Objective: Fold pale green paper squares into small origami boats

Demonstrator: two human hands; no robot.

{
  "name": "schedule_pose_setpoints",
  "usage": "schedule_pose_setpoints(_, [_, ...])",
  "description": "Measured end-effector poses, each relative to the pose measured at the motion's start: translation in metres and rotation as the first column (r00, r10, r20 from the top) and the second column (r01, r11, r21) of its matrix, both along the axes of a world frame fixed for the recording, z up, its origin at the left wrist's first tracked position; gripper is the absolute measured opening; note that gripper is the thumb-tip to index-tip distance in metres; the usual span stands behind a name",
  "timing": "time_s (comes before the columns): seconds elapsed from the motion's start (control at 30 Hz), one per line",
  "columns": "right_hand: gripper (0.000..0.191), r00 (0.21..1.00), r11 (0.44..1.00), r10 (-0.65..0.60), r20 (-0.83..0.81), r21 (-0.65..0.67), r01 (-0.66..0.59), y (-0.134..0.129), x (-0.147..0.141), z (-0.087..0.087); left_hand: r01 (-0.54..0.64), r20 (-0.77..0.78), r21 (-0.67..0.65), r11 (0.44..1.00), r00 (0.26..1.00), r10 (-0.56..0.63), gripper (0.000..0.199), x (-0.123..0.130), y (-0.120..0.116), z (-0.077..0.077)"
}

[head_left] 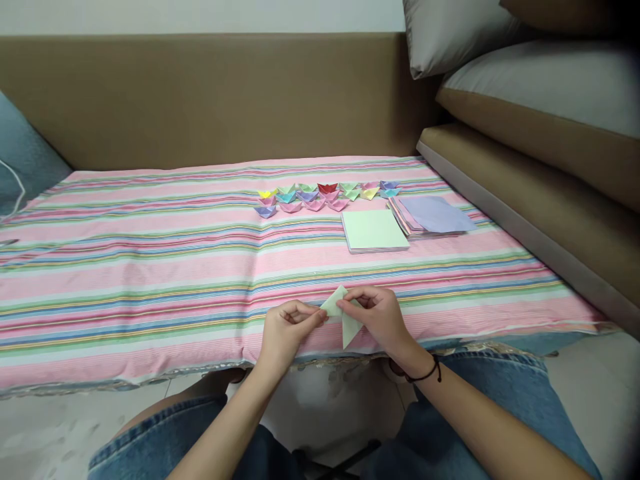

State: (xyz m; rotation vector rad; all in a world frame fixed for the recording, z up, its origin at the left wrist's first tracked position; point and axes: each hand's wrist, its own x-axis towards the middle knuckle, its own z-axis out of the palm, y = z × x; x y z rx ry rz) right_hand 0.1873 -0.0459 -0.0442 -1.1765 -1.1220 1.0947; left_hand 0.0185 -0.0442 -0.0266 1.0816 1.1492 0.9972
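A pale green sheet of folding paper [351, 328], partly folded into pointed shapes, is held up just above the near edge of the striped cloth. My left hand [287, 331] pinches its left corner between thumb and fingertips. On the other side, my right hand [383, 317] grips the upper right part, thumb in front, covering some of the folds. Beyond the hands lies a square stack of pale green paper [376, 230]. Rows of small folded paper boats [315, 205] in several colours stand farther back.
A looser pile of paper with a lilac sheet [440, 215] on top lies right of the green stack. Pink striped cloth [150, 280] covers the seat. A brown backrest [225, 100] rises behind, and stacked cushions [540, 100] bound the right side.
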Motion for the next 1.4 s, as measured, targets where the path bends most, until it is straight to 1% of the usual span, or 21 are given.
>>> schedule_pose_setpoints(0.17, [0.013, 1.000, 1.000, -0.026, 0.010, 0.001, 0.026, -0.001, -0.002, 0.000, -0.018, -0.014, 0.019, 1.000, 1.000, 0.018, 0.015, 0.001, 0.001, -0.001])
schedule_pose_setpoints(0.33, [0.014, 1.000, 0.999, -0.026, 0.006, 0.023, 0.026, -0.001, -0.004, 0.002, -0.015, -0.018, 0.031, 0.999, 1.000, 0.016, 0.016, 0.003, 0.001, -0.002])
schedule_pose_setpoints(0.4, [0.018, 1.000, 1.000, -0.014, -0.015, 0.019, 0.015, -0.002, -0.005, 0.003, -0.019, -0.015, 0.027, 0.999, 1.000, 0.020, 0.017, 0.003, 0.001, -0.003])
schedule_pose_setpoints(0.57, [0.032, 0.993, 0.999, 0.022, -0.112, -0.028, -0.025, -0.003, -0.004, 0.005, -0.024, 0.016, 0.005, 1.000, 1.000, 0.024, 0.018, 0.003, 0.000, -0.005])
schedule_pose_setpoints(0.73, [0.034, 0.986, 0.996, 0.061, -0.154, -0.051, -0.070, -0.003, -0.002, 0.006, -0.039, 0.024, -0.023, 0.999, 0.999, 0.039, 0.019, 0.004, 0.001, -0.006])
schedule_pose_setpoints(0.9, [0.039, 0.975, 0.993, 0.054, -0.214, -0.095, -0.076, -0.002, -0.002, 0.008, -0.043, 0.083, -0.081, 0.996, 0.995, 0.050, 0.021, 0.005, 0.000, -0.008])
schedule_pose_setpoints(1.0, [0.044, 0.968, 0.988, 0.049, -0.245, -0.131, -0.084, -0.001, -0.001, 0.009, -0.027, 0.134, -0.122, 0.992, 0.990, 0.043, 0.023, 0.005, 0.000, -0.009])
schedule_pose_setpoints(1.1, [0.045, 0.961, 0.986, 0.048, -0.273, -0.143, -0.090, -0.001, 0.001, 0.011, -0.017, 0.212, -0.146, 0.989, 0.976, 0.048, 0.030, 0.006, -0.001, -0.007])
schedule_pose_setpoints(1.2, [0.045, 0.958, 0.985, 0.041, -0.284, -0.147, -0.086, -0.001, 0.004, 0.010, 0.025, 0.283, -0.183, 0.983, 0.959, 0.029, 0.034, 0.006, 0.000, -0.003])
schedule_pose_setpoints(1.27, [0.045, 0.961, 0.987, 0.026, -0.275, -0.148, -0.069, -0.001, 0.004, 0.009, 0.051, 0.299, -0.174, 0.983, 0.954, 0.004, 0.037, 0.005, 0.000, -0.002])
schedule_pose_setpoints(1.4, [0.045, 0.967, 0.991, 0.002, -0.256, -0.130, -0.037, -0.001, 0.003, 0.008, 0.104, 0.299, -0.114, 0.988, 0.952, -0.066, 0.037, 0.004, -0.001, 0.000])
